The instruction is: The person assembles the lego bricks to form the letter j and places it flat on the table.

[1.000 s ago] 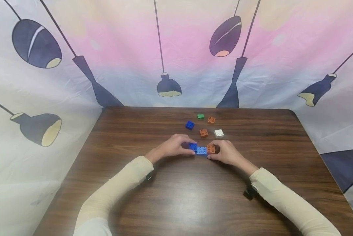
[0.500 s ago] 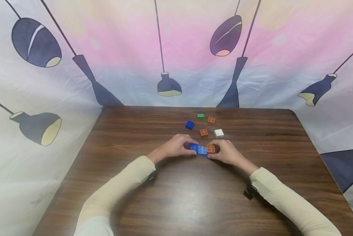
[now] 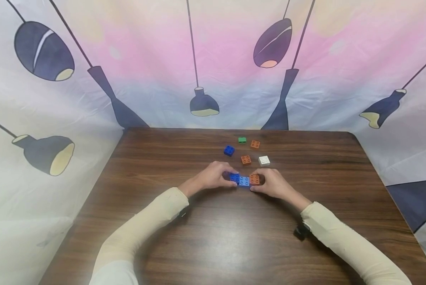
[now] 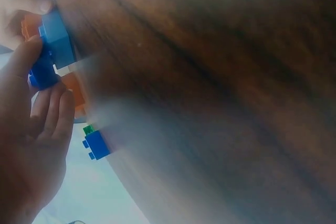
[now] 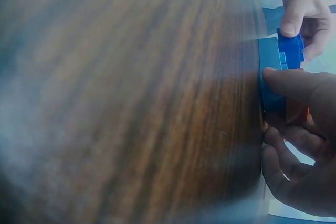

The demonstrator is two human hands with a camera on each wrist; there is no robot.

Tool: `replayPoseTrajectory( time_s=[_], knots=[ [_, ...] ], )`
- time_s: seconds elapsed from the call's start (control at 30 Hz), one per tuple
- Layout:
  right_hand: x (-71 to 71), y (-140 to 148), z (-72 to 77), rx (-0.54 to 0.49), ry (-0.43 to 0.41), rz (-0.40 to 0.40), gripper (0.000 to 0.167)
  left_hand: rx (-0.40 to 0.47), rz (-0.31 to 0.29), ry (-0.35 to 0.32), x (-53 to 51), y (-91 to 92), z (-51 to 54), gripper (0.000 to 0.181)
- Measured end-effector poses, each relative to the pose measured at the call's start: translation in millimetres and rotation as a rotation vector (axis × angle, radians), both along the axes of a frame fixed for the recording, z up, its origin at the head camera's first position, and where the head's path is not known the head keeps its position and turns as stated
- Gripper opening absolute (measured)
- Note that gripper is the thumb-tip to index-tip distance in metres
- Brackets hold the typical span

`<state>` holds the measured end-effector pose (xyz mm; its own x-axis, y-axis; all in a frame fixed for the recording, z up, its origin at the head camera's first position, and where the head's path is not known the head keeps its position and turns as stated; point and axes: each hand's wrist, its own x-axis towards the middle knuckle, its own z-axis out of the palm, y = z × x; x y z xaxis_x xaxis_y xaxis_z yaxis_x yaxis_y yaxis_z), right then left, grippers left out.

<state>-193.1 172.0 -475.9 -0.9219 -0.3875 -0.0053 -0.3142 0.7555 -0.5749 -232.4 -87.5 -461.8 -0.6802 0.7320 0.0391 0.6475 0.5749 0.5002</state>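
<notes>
A light blue brick [image 3: 244,181] lies on the table between both hands, with a dark blue brick [image 3: 234,178] at its left end and an orange brick [image 3: 254,179] at its right. The left hand [image 3: 215,175] pinches the dark blue brick [image 4: 43,73] between thumb and fingers. The right hand [image 3: 272,183] grips the right end, its thumb on the light blue brick [image 5: 271,88] and the orange brick [image 5: 297,109] between its fingers and thumb. In the right wrist view the dark blue and orange bricks stand higher than the light blue one.
Beyond the hands lie a dark blue brick [image 3: 229,151], a green brick [image 3: 242,140], two orange bricks [image 3: 246,160] [image 3: 255,144] and a white brick [image 3: 264,160]. The wooden table [image 3: 213,245] meets a patterned cloth [image 3: 163,99] at its back edge.
The left hand and its dark blue brick have shifted slightly right, covering more of the light blue brick's left end. The right hand has stayed nearly still.
</notes>
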Motion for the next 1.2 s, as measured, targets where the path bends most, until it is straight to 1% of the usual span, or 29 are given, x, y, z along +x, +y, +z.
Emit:
replayPoseTrajectory(
  time_s=[0.27,0.5,0.63,0.8,0.9,1.07,1.2],
  knots=[
    [-0.6,0.1,-0.3,0.0,0.007,0.005,0.041,-0.05,0.006,0.0,-0.7,4.0,2.2,0.044],
    [0.4,0.7,1.3,-0.001,0.016,0.005,0.04,-0.061,0.006,0.005,-0.4,6.8,3.4,0.044],
    [0.2,0.7,1.7,0.005,0.012,0.004,0.04,-0.056,0.013,-0.012,0.2,7.1,3.6,0.044],
    [0.1,0.0,1.7,0.003,0.007,0.004,0.04,-0.044,0.026,-0.058,1.1,5.9,2.4,0.041],
    [-0.1,-0.2,1.5,-0.003,0.006,0.006,0.039,-0.047,0.021,-0.065,1.6,5.5,1.7,0.04],
    [-1.2,-0.2,0.4,-0.007,-0.003,0.005,0.04,-0.052,0.013,-0.064,1.6,5.4,1.5,0.05],
    [-1.4,-0.2,0.0,-0.006,-0.002,0.008,0.04,-0.039,0.004,-0.057,1.9,9.3,-0.6,0.059]
  ],
)
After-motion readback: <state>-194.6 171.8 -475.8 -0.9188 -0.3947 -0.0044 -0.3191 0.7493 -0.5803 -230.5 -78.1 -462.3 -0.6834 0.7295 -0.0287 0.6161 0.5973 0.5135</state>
